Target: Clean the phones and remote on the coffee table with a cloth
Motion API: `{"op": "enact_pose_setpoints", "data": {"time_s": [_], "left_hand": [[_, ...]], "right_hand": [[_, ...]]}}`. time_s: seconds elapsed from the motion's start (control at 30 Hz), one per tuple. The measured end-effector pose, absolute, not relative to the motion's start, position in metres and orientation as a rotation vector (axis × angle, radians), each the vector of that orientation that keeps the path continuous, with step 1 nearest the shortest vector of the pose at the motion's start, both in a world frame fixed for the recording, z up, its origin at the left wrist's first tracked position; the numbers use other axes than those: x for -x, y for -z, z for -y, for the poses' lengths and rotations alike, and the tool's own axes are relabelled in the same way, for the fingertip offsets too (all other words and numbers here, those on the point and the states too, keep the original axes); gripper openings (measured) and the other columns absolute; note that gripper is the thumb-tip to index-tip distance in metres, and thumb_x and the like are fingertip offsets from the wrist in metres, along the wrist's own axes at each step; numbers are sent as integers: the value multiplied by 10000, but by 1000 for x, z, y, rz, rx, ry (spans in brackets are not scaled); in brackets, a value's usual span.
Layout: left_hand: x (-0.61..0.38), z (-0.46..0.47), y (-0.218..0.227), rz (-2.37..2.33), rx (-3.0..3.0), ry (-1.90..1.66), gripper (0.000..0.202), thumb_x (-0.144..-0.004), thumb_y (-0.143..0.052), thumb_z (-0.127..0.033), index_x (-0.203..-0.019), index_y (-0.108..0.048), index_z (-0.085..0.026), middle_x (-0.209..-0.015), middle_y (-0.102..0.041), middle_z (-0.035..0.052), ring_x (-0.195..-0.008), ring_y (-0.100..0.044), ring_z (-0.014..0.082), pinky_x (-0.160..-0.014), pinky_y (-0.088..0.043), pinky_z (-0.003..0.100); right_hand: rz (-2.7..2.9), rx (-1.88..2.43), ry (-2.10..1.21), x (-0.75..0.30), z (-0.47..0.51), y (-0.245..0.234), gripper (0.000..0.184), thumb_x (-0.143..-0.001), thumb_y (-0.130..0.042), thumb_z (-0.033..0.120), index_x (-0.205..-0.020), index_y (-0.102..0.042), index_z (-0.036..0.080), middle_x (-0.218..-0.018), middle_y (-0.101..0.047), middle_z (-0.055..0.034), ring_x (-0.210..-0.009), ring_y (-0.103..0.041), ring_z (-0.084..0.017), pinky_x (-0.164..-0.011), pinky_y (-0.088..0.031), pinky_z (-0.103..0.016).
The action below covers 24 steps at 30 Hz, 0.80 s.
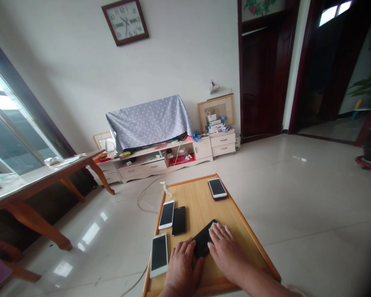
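Observation:
A black smartphone (203, 242) lies at a slant on the small wooden table. My left hand (181, 264) grips its near left end, with the thumb along one edge and the fingers along the other. My right hand (228, 251) lies over the phone's far right end, fingers together and pressed down. Under those fingertips shows a bit of white material (214, 225), like a tissue or wipe, mostly hidden. To the left rest a white phone (158, 255), another white phone (166, 214) and a second black phone (179, 220).
At the table's far right corner, a white phone (217, 187) sits on a dark red one or case. A clear pump bottle (167, 190) stands at the far left edge. The wooden table (200, 189) has a raised orange rim. A cable (139, 202) runs along the floor.

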State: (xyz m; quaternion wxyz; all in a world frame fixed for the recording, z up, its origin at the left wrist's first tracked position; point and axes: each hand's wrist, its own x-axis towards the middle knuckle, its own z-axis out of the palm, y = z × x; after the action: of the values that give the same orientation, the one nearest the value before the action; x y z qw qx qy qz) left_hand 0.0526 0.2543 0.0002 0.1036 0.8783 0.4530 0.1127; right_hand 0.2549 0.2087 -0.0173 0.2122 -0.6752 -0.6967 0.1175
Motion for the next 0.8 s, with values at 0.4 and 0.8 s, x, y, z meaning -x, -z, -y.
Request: {"op": "enact_pose_setpoints", "data": {"time_s": [0.4,0.8], "left_hand": [[-53,-255,3,-1341,-2597,-365,546,-897,-540,-476,-1370,-609,-211,-1437,-599,121,-1326,-530,323,-1124,-418,514],[-54,-257,3,-1337,-2599,-334,547,-903,-534,-474,-1377,-602,-212,-1451,-588,123,-1345,-515,326,-1131,-406,529]], "right_hand": [[1893,1899,-314,-264,-208,14,578,-1060,-312,456,-1496,-502,128,-1586,-391,-144,-1503,-316,-314,-1252,-172,-542],[1923,1822,-358,-260,-200,19,601,-1065,-287,498,-1496,-505,139,-1582,-401,-138,-1499,-325,-312,-1250,-209,-521]]}}
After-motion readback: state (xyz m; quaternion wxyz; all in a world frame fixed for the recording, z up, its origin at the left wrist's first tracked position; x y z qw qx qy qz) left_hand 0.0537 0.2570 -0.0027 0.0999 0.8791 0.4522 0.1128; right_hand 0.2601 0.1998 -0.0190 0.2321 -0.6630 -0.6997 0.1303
